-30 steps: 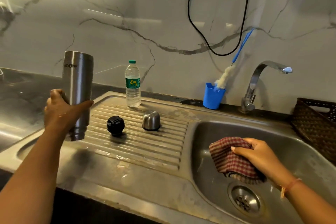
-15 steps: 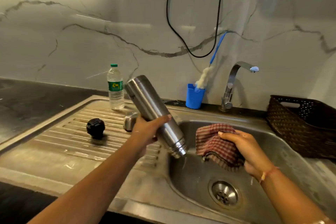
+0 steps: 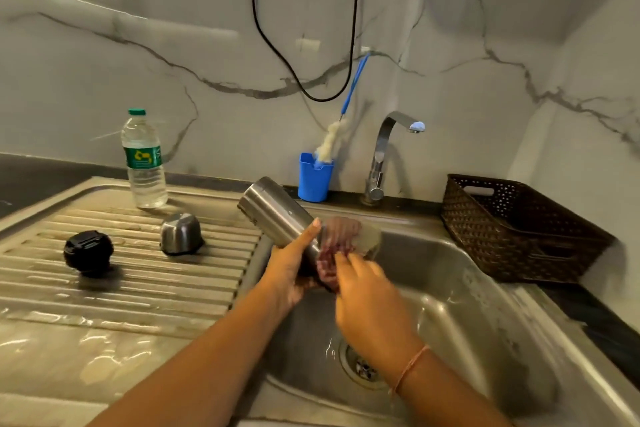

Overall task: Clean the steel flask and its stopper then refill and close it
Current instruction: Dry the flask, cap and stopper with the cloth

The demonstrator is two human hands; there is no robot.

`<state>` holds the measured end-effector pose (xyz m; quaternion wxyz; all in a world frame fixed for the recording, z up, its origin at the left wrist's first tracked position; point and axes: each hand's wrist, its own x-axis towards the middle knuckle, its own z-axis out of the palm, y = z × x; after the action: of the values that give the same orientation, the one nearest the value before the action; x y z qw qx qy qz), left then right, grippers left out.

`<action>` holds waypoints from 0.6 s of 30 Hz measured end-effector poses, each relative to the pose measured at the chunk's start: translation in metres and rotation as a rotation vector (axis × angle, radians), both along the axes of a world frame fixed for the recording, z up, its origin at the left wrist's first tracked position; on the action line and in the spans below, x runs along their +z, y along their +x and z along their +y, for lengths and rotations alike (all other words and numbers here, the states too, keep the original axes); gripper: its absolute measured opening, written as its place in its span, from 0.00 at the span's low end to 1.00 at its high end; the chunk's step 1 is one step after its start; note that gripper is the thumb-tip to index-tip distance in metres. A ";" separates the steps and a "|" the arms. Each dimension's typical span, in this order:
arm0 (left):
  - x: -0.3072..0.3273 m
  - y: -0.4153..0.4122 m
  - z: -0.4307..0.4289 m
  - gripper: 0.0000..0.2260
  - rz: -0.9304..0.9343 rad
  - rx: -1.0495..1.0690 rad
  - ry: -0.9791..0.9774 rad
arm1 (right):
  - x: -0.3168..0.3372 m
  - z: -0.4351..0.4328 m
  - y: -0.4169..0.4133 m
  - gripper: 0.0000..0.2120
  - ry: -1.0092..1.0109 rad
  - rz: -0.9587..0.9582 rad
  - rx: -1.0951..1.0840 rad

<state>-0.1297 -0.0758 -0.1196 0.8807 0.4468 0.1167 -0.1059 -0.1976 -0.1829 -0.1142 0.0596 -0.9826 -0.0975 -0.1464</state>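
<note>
The left hand point(image 3: 291, 270) curls around the flask point(image 3: 273, 215) over the sink point(image 3: 450, 288). Its long axis slants, base up, mouth down toward the sink. The blurred right hand point(image 3: 367, 305) meets the cloth point(image 3: 332, 260), grip unclear.

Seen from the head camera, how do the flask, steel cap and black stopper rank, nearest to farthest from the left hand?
1. Flask: gripped by the left hand, over the sink.
2. Steel cap: on the drainboard, leftward.
3. Black stopper: farthest left on the drainboard.
</note>
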 end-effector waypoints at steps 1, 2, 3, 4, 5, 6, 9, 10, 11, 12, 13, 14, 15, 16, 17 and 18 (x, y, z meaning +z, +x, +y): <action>-0.001 0.002 0.003 0.31 -0.001 0.032 0.009 | -0.003 0.007 -0.001 0.28 -0.048 0.026 -0.012; -0.002 0.004 0.005 0.30 0.006 0.055 -0.005 | -0.006 0.013 -0.001 0.30 -0.088 0.020 -0.023; -0.002 0.006 0.008 0.30 0.016 0.070 -0.035 | -0.008 0.016 -0.001 0.31 -0.117 -0.028 -0.032; -0.002 0.007 0.009 0.29 0.028 0.071 -0.068 | -0.009 0.016 0.001 0.32 -0.142 -0.098 -0.042; -0.002 0.008 0.011 0.26 0.035 0.070 -0.094 | -0.011 0.013 0.005 0.30 -0.160 -0.176 -0.041; -0.001 0.007 0.011 0.22 0.038 0.069 -0.104 | -0.015 0.009 0.010 0.29 -0.161 -0.271 -0.031; -0.002 0.006 0.010 0.15 0.031 0.065 -0.088 | -0.022 0.000 0.018 0.35 -0.217 -0.359 0.045; -0.002 0.005 0.009 0.15 0.023 0.061 -0.079 | -0.025 -0.001 0.021 0.39 -0.260 -0.374 0.068; -0.003 0.004 0.007 0.16 0.013 0.053 -0.076 | -0.028 0.000 0.023 0.44 -0.285 -0.359 0.079; -0.003 0.003 0.006 0.17 0.008 0.042 -0.075 | -0.032 0.001 0.024 0.48 -0.284 -0.342 0.076; -0.003 0.002 0.004 0.18 0.002 0.030 -0.074 | -0.034 0.004 0.025 0.51 -0.273 -0.311 0.056; -0.003 0.002 0.003 0.18 -0.008 0.022 -0.071 | -0.036 0.005 0.028 0.51 -0.265 -0.297 0.027; -0.003 0.001 0.003 0.18 -0.023 0.024 -0.064 | -0.033 0.007 0.030 0.51 -0.251 -0.277 -0.008; -0.003 0.001 0.002 0.18 -0.040 0.029 -0.054 | -0.028 0.009 0.030 0.50 -0.213 -0.267 -0.039; -0.002 0.001 0.002 0.17 -0.057 0.040 -0.040 | -0.021 0.012 0.031 0.49 -0.172 -0.237 -0.057; -0.001 0.001 0.002 0.16 -0.074 0.058 -0.028 | -0.016 0.012 0.033 0.46 -0.124 -0.219 -0.063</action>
<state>-0.1287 -0.0735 -0.1203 0.8932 0.4345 0.0955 -0.0655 -0.1650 -0.1712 -0.1299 -0.0167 -0.9651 -0.0812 -0.2485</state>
